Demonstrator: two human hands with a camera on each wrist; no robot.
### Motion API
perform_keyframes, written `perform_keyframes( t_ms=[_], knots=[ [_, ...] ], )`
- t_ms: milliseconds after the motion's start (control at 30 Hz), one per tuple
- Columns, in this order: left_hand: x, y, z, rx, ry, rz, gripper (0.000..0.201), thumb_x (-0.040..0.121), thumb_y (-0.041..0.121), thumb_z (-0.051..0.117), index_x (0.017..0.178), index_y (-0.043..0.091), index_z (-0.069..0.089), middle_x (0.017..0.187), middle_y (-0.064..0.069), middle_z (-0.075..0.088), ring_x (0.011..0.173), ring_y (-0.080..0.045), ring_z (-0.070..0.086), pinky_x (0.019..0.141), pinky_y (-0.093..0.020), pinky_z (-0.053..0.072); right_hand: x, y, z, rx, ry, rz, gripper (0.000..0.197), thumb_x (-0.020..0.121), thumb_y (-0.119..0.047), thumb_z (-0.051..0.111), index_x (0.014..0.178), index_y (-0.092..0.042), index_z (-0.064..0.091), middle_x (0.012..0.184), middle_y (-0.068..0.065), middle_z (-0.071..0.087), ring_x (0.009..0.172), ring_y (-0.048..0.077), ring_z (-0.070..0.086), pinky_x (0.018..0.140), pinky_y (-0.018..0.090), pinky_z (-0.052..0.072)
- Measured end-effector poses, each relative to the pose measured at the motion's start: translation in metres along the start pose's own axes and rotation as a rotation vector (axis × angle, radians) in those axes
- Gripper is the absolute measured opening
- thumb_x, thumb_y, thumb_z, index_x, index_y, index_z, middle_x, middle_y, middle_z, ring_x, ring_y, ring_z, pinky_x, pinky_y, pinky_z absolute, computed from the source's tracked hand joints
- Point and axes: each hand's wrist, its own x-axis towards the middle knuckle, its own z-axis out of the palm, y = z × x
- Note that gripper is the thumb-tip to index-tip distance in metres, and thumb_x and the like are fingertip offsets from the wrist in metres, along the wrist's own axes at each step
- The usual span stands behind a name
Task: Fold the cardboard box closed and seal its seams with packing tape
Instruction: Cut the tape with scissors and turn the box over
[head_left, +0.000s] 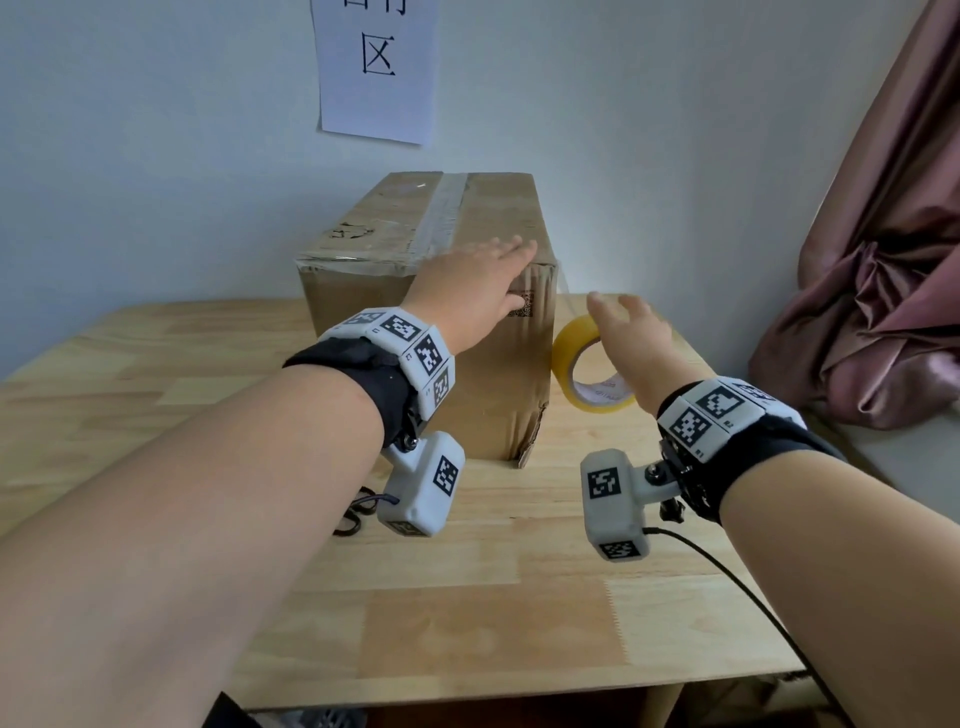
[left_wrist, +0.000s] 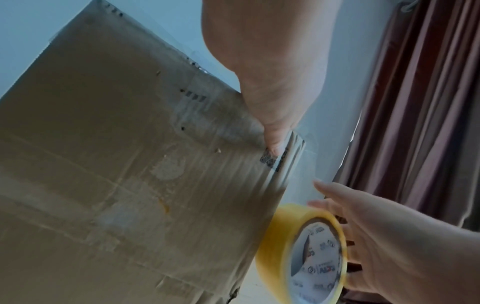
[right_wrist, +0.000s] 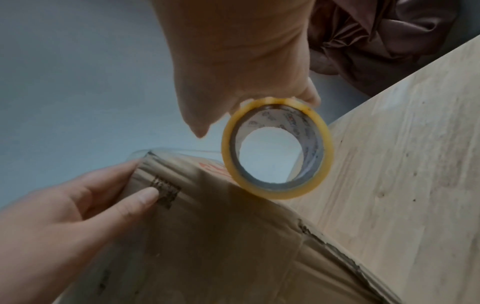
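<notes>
A brown cardboard box (head_left: 358, 296) stands closed on the wooden table (head_left: 467, 597), with clear tape running along its top seam. My left hand (head_left: 483, 280) lies on the box's near right top corner, fingers straight across the top and thumb (left_wrist: 275, 131) pressed on the front face by a printed code. A yellow roll of packing tape (head_left: 566, 353) stands on edge just right of the box. My right hand (head_left: 631, 332) hovers over it, fingers spread and straight. They touch the roll's (right_wrist: 280, 193) upper rim without closing round it. The box's (right_wrist: 221, 246) lower corner is torn.
A pink curtain (head_left: 883, 260) hangs bunched at the right, close to the table's edge. A paper sign (head_left: 376, 67) is stuck on the wall behind the box. Black cables (head_left: 727, 571) trail from the wrist cameras over the table's front.
</notes>
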Motion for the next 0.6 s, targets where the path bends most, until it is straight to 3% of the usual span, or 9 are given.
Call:
perform_keyframes(
  t_ms=[67, 133, 167, 233, 300, 400, 467, 533, 600],
  knots=[
    [-0.002, -0.004, -0.003, 0.033, 0.007, 0.032, 0.059, 0.099, 0.035, 0.041, 0.151, 0.019, 0.016, 0.158, -0.002, 0.014, 0.145, -0.020, 0.016, 0.117, -0.036, 0.014, -0.011, -0.008, -0.003, 0.048, 0.187, -0.142, 0.050, 0.091, -0.049, 0.045, 0.132, -0.020, 0.047, 0.129, 0.009, 0.046, 0.120, 0.028, 0.045, 0.102, 0.043, 0.038],
    [-0.011, -0.014, -0.005, 0.031, 0.050, 0.028, 0.057, 0.099, 0.035, 0.042, 0.150, 0.019, 0.020, 0.158, -0.003, 0.015, 0.146, -0.019, 0.014, 0.118, -0.035, 0.007, -0.028, -0.020, 0.000, 0.092, 0.327, -0.377, 0.025, 0.091, -0.034, 0.051, 0.108, -0.016, 0.055, 0.101, 0.000, 0.052, 0.098, 0.019, 0.051, 0.089, 0.037, 0.044],
    [-0.019, -0.021, -0.006, 0.015, 0.076, 0.015, 0.056, 0.099, 0.034, 0.042, 0.149, 0.020, 0.022, 0.158, -0.003, 0.015, 0.146, -0.019, 0.014, 0.117, -0.034, 0.005, -0.038, -0.026, 0.003, 0.112, 0.304, -0.475, 0.014, 0.091, -0.029, 0.052, 0.097, -0.017, 0.055, 0.087, -0.004, 0.052, 0.083, 0.015, 0.051, 0.078, 0.033, 0.046],
    [-0.039, -0.035, -0.005, -0.012, 0.131, 0.006, 0.053, 0.099, 0.034, 0.042, 0.148, 0.021, 0.027, 0.158, -0.002, 0.016, 0.146, -0.018, 0.013, 0.117, -0.033, 0.002, -0.054, -0.037, 0.017, 0.128, 0.159, -0.594, 0.010, 0.090, -0.024, 0.055, 0.084, -0.018, 0.052, 0.067, -0.009, 0.048, 0.061, 0.009, 0.044, 0.060, 0.026, 0.041],
    [-0.065, -0.049, 0.001, -0.040, 0.176, 0.012, 0.051, 0.098, 0.031, 0.044, 0.146, 0.021, 0.031, 0.158, -0.002, 0.017, 0.146, -0.018, 0.012, 0.117, -0.031, -0.001, -0.067, -0.046, 0.040, 0.074, 0.019, -0.665, 0.013, 0.089, -0.022, 0.057, 0.078, -0.017, 0.052, 0.060, -0.010, 0.047, 0.054, 0.006, 0.041, 0.055, 0.023, 0.036],
    [-0.107, -0.071, 0.022, -0.034, 0.226, 0.014, 0.047, 0.095, 0.023, 0.051, 0.140, 0.014, 0.043, 0.156, -0.011, 0.022, 0.144, -0.026, 0.021, 0.118, -0.036, 0.008, -0.082, -0.050, 0.086, -0.153, -0.284, -0.683, 0.012, 0.090, -0.021, 0.055, 0.088, -0.013, 0.064, 0.070, -0.006, 0.056, 0.065, 0.010, 0.050, 0.063, 0.023, 0.039],
    [-0.134, -0.085, 0.043, -0.036, 0.216, -0.044, 0.044, 0.093, 0.020, 0.054, 0.136, 0.012, 0.048, 0.154, -0.013, 0.026, 0.141, -0.029, 0.028, 0.117, -0.040, 0.018, -0.089, -0.045, 0.118, -0.347, -0.475, -0.647, 0.022, 0.091, -0.017, 0.049, 0.096, -0.007, 0.068, 0.083, 0.002, 0.063, 0.074, 0.017, 0.055, 0.066, 0.025, 0.044],
    [-0.157, -0.094, 0.061, -0.073, 0.162, -0.147, 0.041, 0.093, 0.019, 0.054, 0.134, 0.012, 0.051, 0.153, -0.011, 0.028, 0.139, -0.030, 0.031, 0.115, -0.040, 0.022, -0.097, -0.042, 0.147, -0.453, -0.604, -0.602, 0.027, 0.092, -0.013, 0.044, 0.093, -0.003, 0.068, 0.087, 0.007, 0.065, 0.077, 0.023, 0.059, 0.066, 0.027, 0.047],
    [-0.174, -0.101, 0.077, -0.121, 0.112, -0.248, 0.039, 0.094, 0.017, 0.052, 0.133, 0.013, 0.052, 0.153, -0.010, 0.030, 0.137, -0.029, 0.033, 0.112, -0.040, 0.025, -0.105, -0.040, 0.172, -0.508, -0.668, -0.586, 0.025, 0.092, -0.011, 0.041, 0.081, -0.006, 0.063, 0.084, 0.007, 0.063, 0.080, 0.026, 0.058, 0.065, 0.026, 0.045]
  ],
)
